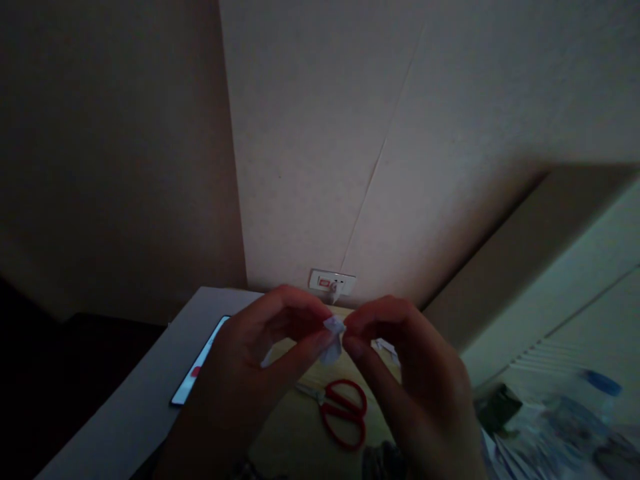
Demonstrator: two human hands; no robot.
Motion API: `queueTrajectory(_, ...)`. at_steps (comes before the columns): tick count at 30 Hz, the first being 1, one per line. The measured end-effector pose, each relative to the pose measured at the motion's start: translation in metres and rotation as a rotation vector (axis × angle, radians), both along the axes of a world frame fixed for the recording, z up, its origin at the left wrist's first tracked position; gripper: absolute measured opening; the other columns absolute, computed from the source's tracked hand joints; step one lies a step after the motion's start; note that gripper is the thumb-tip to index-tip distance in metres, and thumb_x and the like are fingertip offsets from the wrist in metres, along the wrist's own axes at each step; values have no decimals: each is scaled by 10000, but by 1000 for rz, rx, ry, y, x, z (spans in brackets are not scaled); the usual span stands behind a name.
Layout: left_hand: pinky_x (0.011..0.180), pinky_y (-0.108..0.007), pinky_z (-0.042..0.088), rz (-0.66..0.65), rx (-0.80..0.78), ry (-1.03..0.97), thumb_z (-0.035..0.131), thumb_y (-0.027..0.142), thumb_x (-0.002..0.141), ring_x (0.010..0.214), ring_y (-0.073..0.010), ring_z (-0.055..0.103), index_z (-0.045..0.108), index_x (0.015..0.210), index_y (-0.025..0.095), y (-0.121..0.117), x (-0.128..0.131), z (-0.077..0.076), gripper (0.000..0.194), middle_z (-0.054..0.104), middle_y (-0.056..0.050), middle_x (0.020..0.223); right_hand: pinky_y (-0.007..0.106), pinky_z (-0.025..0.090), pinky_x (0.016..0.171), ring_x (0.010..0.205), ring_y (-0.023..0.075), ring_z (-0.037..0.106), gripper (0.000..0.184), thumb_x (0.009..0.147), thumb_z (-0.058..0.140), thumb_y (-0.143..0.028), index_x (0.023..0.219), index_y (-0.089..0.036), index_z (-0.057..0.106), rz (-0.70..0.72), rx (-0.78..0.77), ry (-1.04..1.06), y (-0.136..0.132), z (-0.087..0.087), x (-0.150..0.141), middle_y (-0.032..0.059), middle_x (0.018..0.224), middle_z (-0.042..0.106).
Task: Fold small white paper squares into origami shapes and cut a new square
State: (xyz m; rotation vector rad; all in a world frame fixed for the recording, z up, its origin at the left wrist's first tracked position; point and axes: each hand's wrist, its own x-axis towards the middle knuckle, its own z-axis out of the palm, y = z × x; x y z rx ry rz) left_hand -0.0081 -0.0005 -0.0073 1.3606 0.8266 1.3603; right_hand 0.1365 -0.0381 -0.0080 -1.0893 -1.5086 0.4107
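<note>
I hold both hands raised over the desk [145, 393], toward its far edge, wrists low and fingers curled inward. My left hand [265, 347] pinches the small white piece [330, 352] between thumb and forefinger; my right hand [415, 373] grips its other side in same manner. Below lie red-handled scissors [344, 415]; near the desk's left edge is a phone [193, 377].

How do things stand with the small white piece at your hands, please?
Left hand pinching small white piece; right hand at its edge. Red-handled scissors on the surface below. Nothing seen blocking the hands.
</note>
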Motion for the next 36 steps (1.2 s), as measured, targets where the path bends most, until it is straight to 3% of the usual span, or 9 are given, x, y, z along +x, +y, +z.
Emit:
queueTrajectory(7, 633, -113, 549, 55, 4, -87, 752, 86, 689, 680, -85, 697, 682, 733, 255, 6, -5, 0, 188, 700, 94, 679, 222, 523, 683, 747, 115, 614, 221, 836, 692, -125, 947, -275, 573, 81, 2, -145, 1, -3, -1, -45, 875, 637)
queueTrajectory(11, 635, -113, 562, -29, -30, -137, 748, 106, 731, 650, -81, 710, 760, 835, 310, 4, -5, 1, 230, 733, 101, 654, 189, 508, 686, 770, 92, 606, 230, 857, 653, -72, 931, -252, 530, 116, 107, -180, 3, -4, -5, -49, 873, 612)
queueTrajectory(15, 638, -71, 549, -57, -19, -166, 745, 83, 725, 685, -70, 730, 784, 743, 307, 3, -4, 1, 228, 780, 95, 720, 165, 506, 717, 800, 77, 606, 223, 865, 644, -59, 927, -242, 534, 105, 177, -168, 5, -3, -6, -50, 892, 614)
queueTrajectory(21, 595, -67, 543, -73, -33, -136, 719, 55, 719, 643, -67, 714, 741, 705, 272, 5, -7, -2, 219, 735, 101, 653, 155, 495, 716, 784, 66, 598, 203, 875, 603, -43, 923, -234, 553, 75, 217, -174, 3, 0, -6, -54, 859, 608)
queueTrajectory(32, 636, -106, 546, 66, 20, -45, 731, 106, 695, 664, -83, 676, 687, 696, 237, 4, -4, -2, 138, 689, 74, 664, 138, 491, 726, 781, 55, 589, 222, 873, 568, -21, 948, -230, 565, 49, 216, -196, 6, -2, -5, -56, 880, 612)
queueTrajectory(36, 614, -100, 538, 33, 24, -64, 721, 89, 702, 646, -77, 680, 683, 695, 242, 4, -5, -4, 157, 691, 81, 650, 134, 493, 721, 780, 52, 592, 248, 863, 556, -7, 958, -235, 565, 41, 215, -180, 5, -1, -4, -56, 891, 613)
